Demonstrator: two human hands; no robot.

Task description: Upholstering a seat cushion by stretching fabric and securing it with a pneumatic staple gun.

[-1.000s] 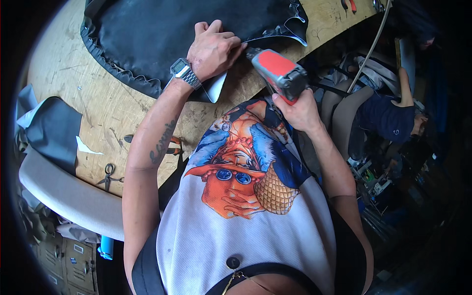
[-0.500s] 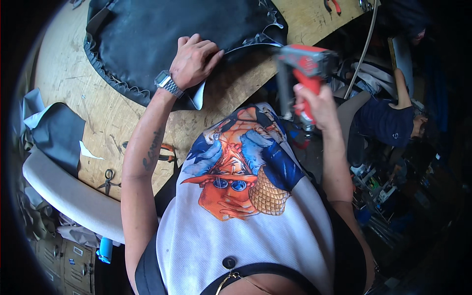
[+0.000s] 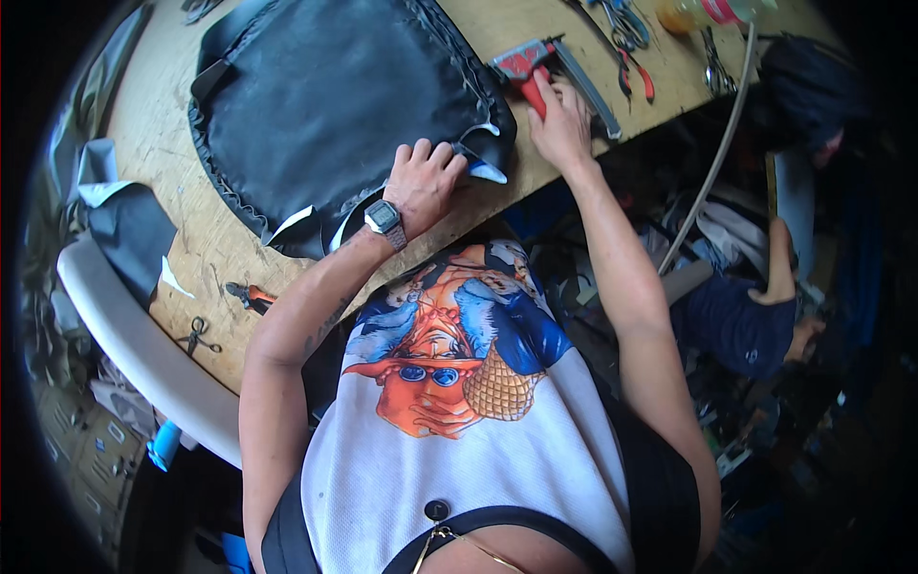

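A black upholstered pad (image 3: 330,105) lies on the table with its gathered cover edges and strips of white backing showing. At its near right corner, my left hand (image 3: 426,182) has its fingers curled over the cover edge, gripping it. Just right of the pad, my right hand (image 3: 564,124) is wrapped round the red handle of a red and grey staple gun (image 3: 521,63). The staple gun is over the tabletop, its long grey magazine angled toward the table's edge. Part of the handle is hidden by my fingers.
Red-handled pliers (image 3: 635,77), scissors (image 3: 626,27) and a bottle (image 3: 703,11) are at the far right of the wooden table (image 3: 206,277). Orange-handled pliers (image 3: 251,297), black scissors (image 3: 198,335) and black offcuts (image 3: 134,234) lie left. A pale hose (image 3: 712,163) hangs at right, near another person (image 3: 736,320).
My left hand has moved along the pad's near edge to the right corner. My right hand has brought the staple gun in over the table and turned it. The view has shifted.
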